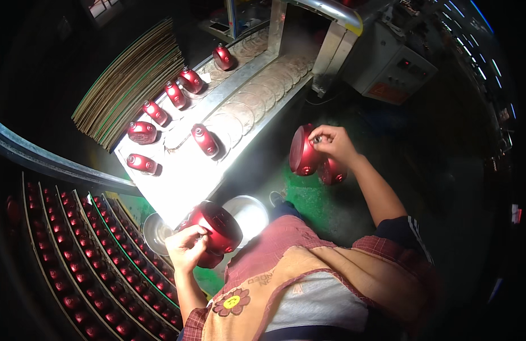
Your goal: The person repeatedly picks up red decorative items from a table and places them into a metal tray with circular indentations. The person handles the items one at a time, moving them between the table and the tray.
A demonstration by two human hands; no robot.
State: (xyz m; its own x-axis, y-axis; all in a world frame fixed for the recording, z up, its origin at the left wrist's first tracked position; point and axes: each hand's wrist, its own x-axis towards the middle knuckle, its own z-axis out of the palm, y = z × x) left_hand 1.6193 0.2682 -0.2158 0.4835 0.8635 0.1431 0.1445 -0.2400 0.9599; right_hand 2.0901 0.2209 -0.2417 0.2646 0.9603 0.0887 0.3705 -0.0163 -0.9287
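Glossy dark-red bottles, rounded with short narrow necks, hang from both of my hands. My left hand (186, 249) is closed on the neck of one red bottle (218, 226), low at the front of the bright table; another red shape shows just beneath it. Out to the right, my right hand (335, 143) pinches the neck of a second red bottle (301, 152), whose flat base points left. A further red bottle (333, 171) hangs below that hand, its neck hidden. Several similar bottles stand or lean on the table, including a lone one (205, 141) nearest me.
A conveyor (257, 99) with round plates runs back to a metal-framed opening. Stacked boards (132, 77) stand behind the table. Rows of red bottles on racks (75, 261) fill the lower left. Two round metal basins, one bright (250, 216), sit below the table's front. A control box (396, 65) stands back right.
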